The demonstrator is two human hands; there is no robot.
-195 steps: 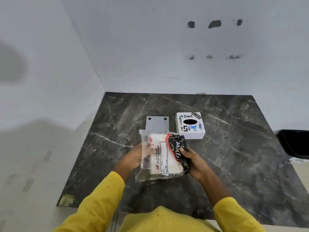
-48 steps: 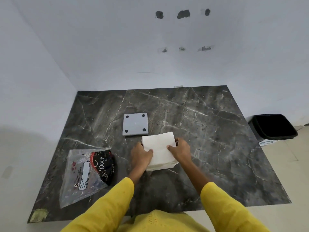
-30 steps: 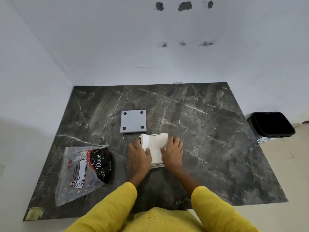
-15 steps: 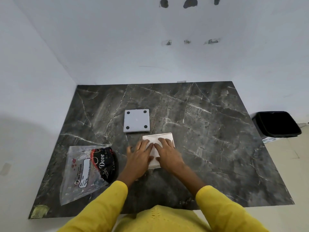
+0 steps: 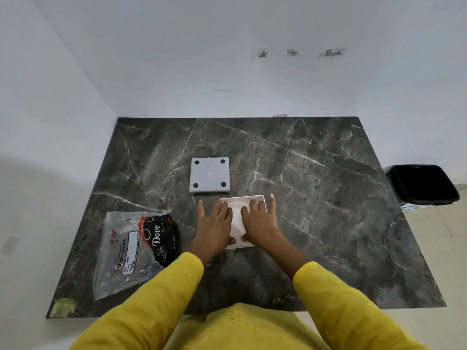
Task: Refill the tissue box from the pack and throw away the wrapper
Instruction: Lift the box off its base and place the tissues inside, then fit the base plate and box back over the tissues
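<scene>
White square tissue box (image 5: 242, 198): left hand (image 5: 214, 223), right hand (image 5: 257, 221) flat, fingers spread

A single wide-angle camera sits on the person's head, looking forward and steeply down. It takes in the whole dark marble bench (image 5: 316, 198) from close above, the white corner walls (image 5: 227, 59) beyond it, and yellow sleeves (image 5: 156, 299) reaching in from the bottom edge. A black bin (image 5: 424, 183) shows at far right.
</scene>
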